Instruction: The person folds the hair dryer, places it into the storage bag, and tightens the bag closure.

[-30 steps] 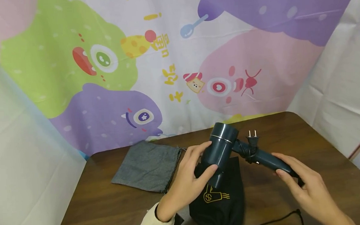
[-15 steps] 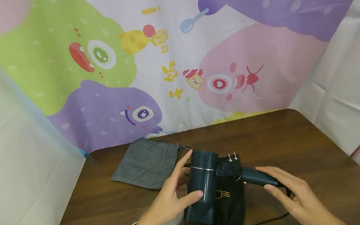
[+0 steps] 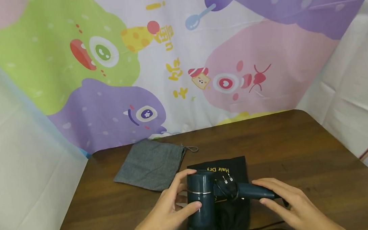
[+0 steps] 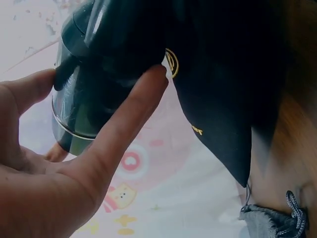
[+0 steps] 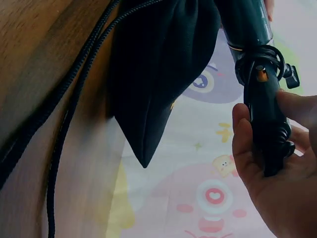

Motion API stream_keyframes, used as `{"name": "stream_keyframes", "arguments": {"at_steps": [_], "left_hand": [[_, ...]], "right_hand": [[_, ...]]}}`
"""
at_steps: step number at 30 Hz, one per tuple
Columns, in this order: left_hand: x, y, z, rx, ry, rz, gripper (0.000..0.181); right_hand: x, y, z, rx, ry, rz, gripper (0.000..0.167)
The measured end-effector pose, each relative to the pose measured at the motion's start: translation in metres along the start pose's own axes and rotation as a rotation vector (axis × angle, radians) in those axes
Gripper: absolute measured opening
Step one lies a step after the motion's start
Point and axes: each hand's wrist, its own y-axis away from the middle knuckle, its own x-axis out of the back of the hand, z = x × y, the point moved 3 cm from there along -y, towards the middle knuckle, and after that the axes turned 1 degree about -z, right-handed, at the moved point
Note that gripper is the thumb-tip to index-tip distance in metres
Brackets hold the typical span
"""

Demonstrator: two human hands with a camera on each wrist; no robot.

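Observation:
A dark teal hair dryer (image 3: 202, 209) is held in both hands over a black drawstring pouch (image 3: 236, 214). My left hand (image 3: 167, 210) grips its barrel, thumb on the near side and fingers around the far side. Toward the end of the handle, my right hand (image 3: 291, 201) pinches it between thumb and fingers. The power cord (image 4: 74, 64) is not clear in the left wrist view, but the right wrist view shows the wound cord (image 5: 260, 59) around the handle. Its two-pin plug (image 3: 228, 181) points up in the head view. The pouch bears yellow lettering, partly covered by the dryer.
A grey drawstring pouch (image 3: 150, 165) lies flat at the left of the brown wooden table (image 3: 273, 139). Black drawstrings (image 5: 69, 99) trail from the black pouch. A cartoon-printed cloth (image 3: 175, 54) hangs behind the table, with white cloth at both sides.
Both hands have brought the hair dryer down and left, toward the table's near edge. Its barrel has turned more upright in view, and more of the black pouch's lettering shows.

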Motion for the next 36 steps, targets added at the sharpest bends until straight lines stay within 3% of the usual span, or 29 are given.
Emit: {"name": "stream_keyframes", "arguments": {"at_steps": [5,12,19,23,27,36], "left_hand": [[0.000,0.001,0.003,0.001,0.006,-0.011,0.065],[0.001,0.001,0.002,-0.046,-0.002,0.006,0.067],[-0.001,-0.002,0.003,-0.141,0.026,0.074,0.067],[-0.004,-0.003,0.004,-0.199,0.036,0.091,0.066],[-0.005,-0.002,0.005,-0.233,0.038,0.119,0.066],[-0.008,-0.001,0.006,-0.258,0.062,0.156,0.067]], "right_hand": [[-0.003,0.001,0.000,-0.002,0.014,-0.019,0.061],[-0.007,0.001,-0.001,0.019,0.083,-0.069,0.063],[-0.011,0.000,-0.005,0.114,0.242,0.105,0.069],[-0.014,0.003,-0.007,0.115,0.218,0.193,0.058],[-0.018,0.004,-0.008,0.177,0.161,0.289,0.045],[-0.021,0.002,-0.015,0.222,0.131,0.410,0.043]]}}
